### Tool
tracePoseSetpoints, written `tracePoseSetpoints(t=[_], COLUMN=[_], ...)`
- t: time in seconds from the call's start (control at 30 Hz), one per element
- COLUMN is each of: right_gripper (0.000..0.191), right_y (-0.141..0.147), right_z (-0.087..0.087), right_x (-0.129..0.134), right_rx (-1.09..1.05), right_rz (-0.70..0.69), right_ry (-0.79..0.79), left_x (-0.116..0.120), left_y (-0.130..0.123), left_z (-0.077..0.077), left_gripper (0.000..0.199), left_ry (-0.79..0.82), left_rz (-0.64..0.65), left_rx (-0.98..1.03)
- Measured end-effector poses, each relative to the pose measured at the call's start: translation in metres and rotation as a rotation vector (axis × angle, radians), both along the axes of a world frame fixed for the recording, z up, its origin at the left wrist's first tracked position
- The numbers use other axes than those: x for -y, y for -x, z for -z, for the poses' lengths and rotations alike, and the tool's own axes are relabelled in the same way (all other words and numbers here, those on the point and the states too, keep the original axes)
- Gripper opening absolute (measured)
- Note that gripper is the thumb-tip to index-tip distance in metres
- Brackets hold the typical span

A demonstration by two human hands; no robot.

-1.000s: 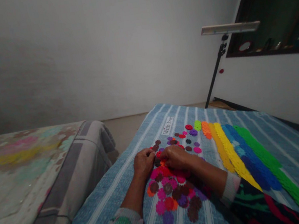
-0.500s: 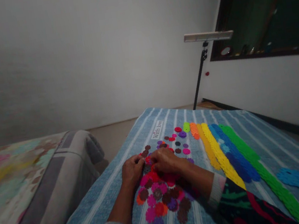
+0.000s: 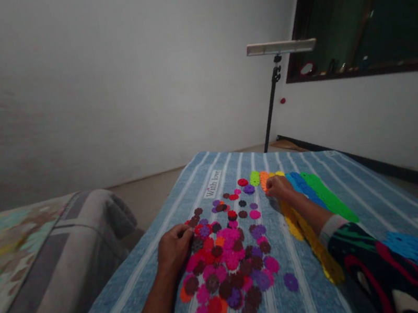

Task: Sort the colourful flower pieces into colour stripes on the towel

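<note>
My left hand rests at the left edge of a scattered heap of small crocheted discs in pink, red, purple and brown; its fingers are closed at the heap's edge, and what they hold is too small to make out. Farther right, my right hand is closed at the lower end of the short orange row, above the yellow row. Whatever lies between its fingertips is hidden. Blue discs and a long green row lie to the right of that hand.
A striped blue cloth covers the table. Light blue discs lie at the right. Another surface with a grey cover stands on the left. Behind the table is a lamp on a black stand, near the wall.
My right hand has moved from the mixed heap rightward to the orange row, uncovering the heap. My left hand stays at the heap's left edge. The view has shifted slightly.
</note>
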State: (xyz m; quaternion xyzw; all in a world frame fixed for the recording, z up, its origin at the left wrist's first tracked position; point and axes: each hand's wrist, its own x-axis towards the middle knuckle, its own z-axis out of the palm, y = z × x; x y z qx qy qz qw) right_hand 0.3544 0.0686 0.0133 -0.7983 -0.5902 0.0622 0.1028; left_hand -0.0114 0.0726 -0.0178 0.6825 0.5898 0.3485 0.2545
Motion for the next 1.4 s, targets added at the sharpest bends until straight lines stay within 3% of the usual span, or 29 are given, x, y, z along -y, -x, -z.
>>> tracePoseSetpoints(t=[0.2,0.4,0.53,0.67,0.77,0.9,1.03,1.2,1.4], right_gripper=[0.035,0.036,0.025,0.023,0.017,0.018,0.016,0.023,0.022], right_y=[-0.005,-0.011,-0.003,0.032,0.068,0.102,0.109,0.100,0.101], right_z=[0.013,0.004,-0.012,-0.017,-0.006,0.023,0.055,0.082,0.088], right_x=[-0.010,-0.002,0.025,0.078,0.129,0.191,0.230,0.244,0.241], right_rx=[-0.002,0.010,0.001,-0.052,-0.109,-0.207,-0.164,-0.148,-0.198], right_rz=[0.028,0.033,-0.026,-0.204,-0.371,-0.662,-0.679,-0.716,-0.708], right_ry=[0.006,-0.053,-0.129,-0.190,-0.194,-0.227,-0.265,-0.475,-0.532], left_x=[-0.001,-0.007,-0.009,-0.007,-0.005,-0.003,0.000,0.009,0.016], left_y=[0.001,0.004,0.005,0.005,0.004,0.003,-0.001,-0.005,-0.009], left_z=[0.000,0.008,0.010,0.008,0.006,0.007,0.009,0.008,0.001], left_gripper=[0.029,0.030,0.031,0.033,0.033,0.031,0.029,0.024,0.027], left_ry=[-0.014,-0.019,-0.015,-0.024,-0.049,-0.091,-0.126,-0.124,-0.068], left_rz=[0.002,-0.003,0.001,0.004,0.018,0.018,0.026,0.023,0.020], left_rx=[-0.026,-0.010,-0.006,-0.017,-0.016,-0.042,-0.091,-0.157,-0.187])
